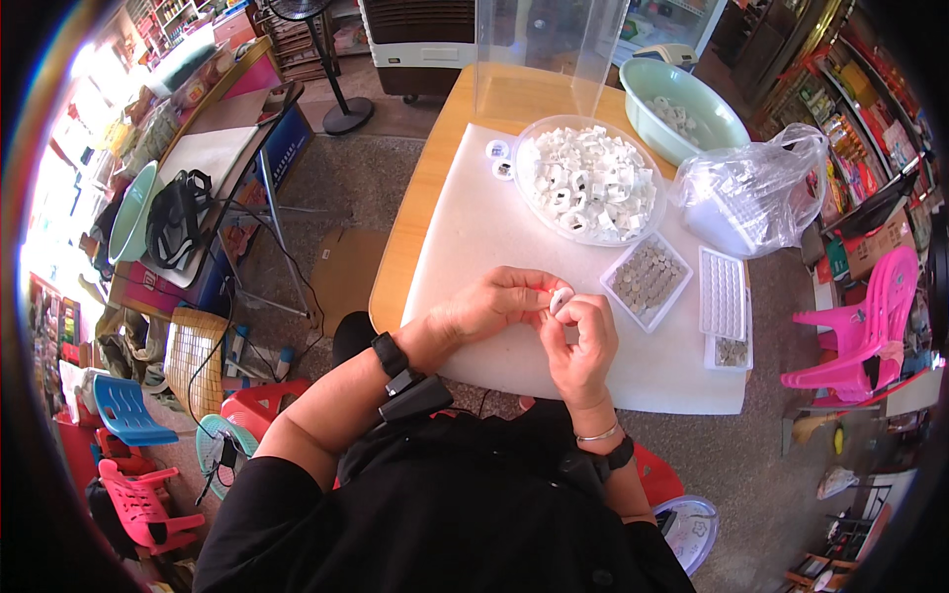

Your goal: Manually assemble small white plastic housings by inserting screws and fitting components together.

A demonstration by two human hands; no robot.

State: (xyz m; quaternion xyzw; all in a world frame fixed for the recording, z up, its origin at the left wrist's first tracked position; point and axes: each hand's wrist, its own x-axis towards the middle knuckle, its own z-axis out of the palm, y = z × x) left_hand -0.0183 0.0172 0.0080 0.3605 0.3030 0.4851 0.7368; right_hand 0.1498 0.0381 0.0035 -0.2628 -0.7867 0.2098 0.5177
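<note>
Above the white mat (pixel 474 237), left fingers (pixel 534 280) pinch 1 white piece (pixel 560 298); right fingers (pixel 587 313) also grip it.

a: what carries everything here?

b: a light-brown, wood-toned table (pixel 397 262) with a rounded corner, mostly covered by a flat white sheet (pixel 465 232).

a: and on that sheet?

b: a round clear plastic tub (pixel 591 240) heaped with small white plastic pieces (pixel 591 178), two small round white discs (pixel 503 169) just left of it, and a square white plastic tray (pixel 623 304) of silvery coin-like discs (pixel 648 277).

a: further right?

b: a white gridded plastic tray (pixel 723 287) overlapping a smaller white tray (pixel 729 366), near a crumpled clear plastic bag (pixel 799 178).

a: behind?

b: a round pale-green plastic basin (pixel 730 124).
</note>
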